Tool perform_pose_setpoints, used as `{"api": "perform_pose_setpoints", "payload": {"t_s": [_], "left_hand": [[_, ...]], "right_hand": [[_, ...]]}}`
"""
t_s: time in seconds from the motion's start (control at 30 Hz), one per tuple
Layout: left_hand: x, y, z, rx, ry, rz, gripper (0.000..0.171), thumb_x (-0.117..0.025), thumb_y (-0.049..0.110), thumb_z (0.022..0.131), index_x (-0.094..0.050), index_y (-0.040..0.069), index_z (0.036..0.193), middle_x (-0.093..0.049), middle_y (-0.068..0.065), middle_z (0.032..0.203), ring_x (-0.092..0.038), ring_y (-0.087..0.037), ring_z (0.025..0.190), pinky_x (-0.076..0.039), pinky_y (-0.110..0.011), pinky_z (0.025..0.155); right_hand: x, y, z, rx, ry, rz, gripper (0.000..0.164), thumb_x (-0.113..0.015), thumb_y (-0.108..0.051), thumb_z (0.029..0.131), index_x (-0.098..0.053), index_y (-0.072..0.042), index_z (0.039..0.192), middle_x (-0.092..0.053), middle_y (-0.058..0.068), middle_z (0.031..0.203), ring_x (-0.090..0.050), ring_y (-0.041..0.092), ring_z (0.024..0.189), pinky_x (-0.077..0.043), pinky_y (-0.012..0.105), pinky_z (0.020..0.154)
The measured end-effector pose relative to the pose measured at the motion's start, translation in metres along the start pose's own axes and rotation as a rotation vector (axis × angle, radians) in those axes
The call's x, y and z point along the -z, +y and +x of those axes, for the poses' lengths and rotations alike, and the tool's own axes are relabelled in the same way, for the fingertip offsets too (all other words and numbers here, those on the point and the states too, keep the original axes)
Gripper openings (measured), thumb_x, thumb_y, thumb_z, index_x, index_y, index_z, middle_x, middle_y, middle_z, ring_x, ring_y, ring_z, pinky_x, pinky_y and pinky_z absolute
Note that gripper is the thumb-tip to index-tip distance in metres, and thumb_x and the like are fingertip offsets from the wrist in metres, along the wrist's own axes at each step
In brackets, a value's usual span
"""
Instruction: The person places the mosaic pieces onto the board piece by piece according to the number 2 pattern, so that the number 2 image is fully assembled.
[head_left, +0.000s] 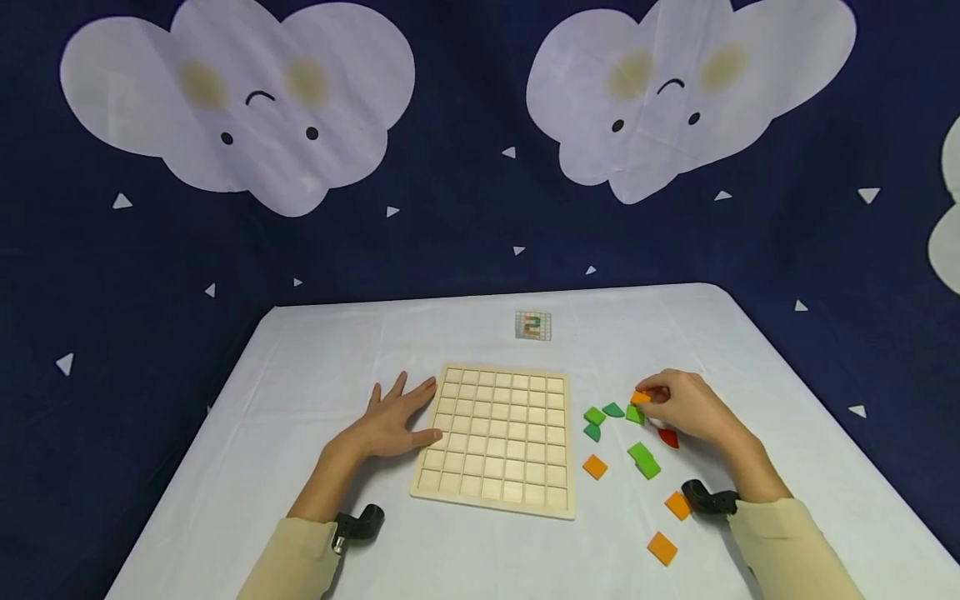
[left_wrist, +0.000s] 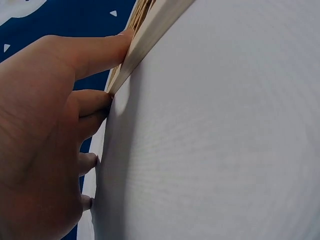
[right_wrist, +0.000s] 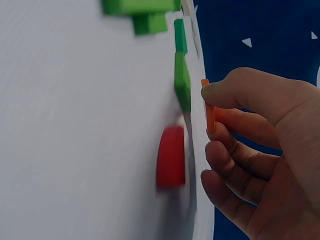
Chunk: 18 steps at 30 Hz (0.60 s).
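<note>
My right hand (head_left: 686, 404) pinches an orange square tile (right_wrist: 209, 107) between thumb and forefinger, raised over the table. Below it lie a green square tile (head_left: 635, 414) and a red quarter-round piece (right_wrist: 171, 157). On the left, my left hand (head_left: 392, 423) is spread with fairly straight fingers at the side of a wooden grid board (head_left: 495, 435). Its thumb rests on the board's rim (left_wrist: 150, 42) in the left wrist view, and the index fingertip touches near the far corner. The board's squares hold no pieces.
Loose on the white table (head_left: 300, 358) are green squares (head_left: 643, 460), dark green quarter-rounds (head_left: 613, 410) and orange squares (head_left: 662, 548), all right of the board. A small card (head_left: 533, 326) with a figure-2 grid pattern lies behind the board. A dark cloud-print cloth (head_left: 465, 242) hangs at the back.
</note>
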<state>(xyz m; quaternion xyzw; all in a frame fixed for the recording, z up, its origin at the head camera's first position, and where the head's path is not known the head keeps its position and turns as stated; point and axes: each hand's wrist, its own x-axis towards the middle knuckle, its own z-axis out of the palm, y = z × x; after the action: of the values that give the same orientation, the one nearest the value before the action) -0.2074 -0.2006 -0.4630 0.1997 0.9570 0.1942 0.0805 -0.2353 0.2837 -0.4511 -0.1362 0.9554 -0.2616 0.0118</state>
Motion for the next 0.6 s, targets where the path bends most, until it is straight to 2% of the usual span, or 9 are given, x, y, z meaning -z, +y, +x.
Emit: {"api": "perform_pose_setpoints", "payload": {"t_s": [0.27,0.6], "left_hand": [[0.002,0.003,-0.002,0.017,-0.015,-0.017,0.086,-0.062,0.057,0.085,-0.029,0.014,0.152,-0.023,0.003,0.157,-0.001,-0.036,0.144,0.007,-0.065,0.107],[0.001,0.003,0.0,0.023,-0.035,-0.028,0.087,-0.062,0.057,0.085,-0.027,0.013,0.153,-0.022,0.0,0.157,0.001,-0.037,0.144,0.009,-0.064,0.107]], "right_hand": [[-0.005,-0.02,0.016,0.067,0.017,0.025,0.031,-0.078,-0.023,0.079,-0.073,-0.008,0.105,-0.064,-0.001,0.089,-0.055,0.016,0.076,-0.047,0.035,0.069],[-0.016,-0.031,0.025,0.113,0.02,0.05,0.031,-0.079,-0.022,0.077,-0.073,-0.009,0.106,-0.064,-0.003,0.09,-0.055,0.015,0.079,-0.049,0.034,0.071]]}}
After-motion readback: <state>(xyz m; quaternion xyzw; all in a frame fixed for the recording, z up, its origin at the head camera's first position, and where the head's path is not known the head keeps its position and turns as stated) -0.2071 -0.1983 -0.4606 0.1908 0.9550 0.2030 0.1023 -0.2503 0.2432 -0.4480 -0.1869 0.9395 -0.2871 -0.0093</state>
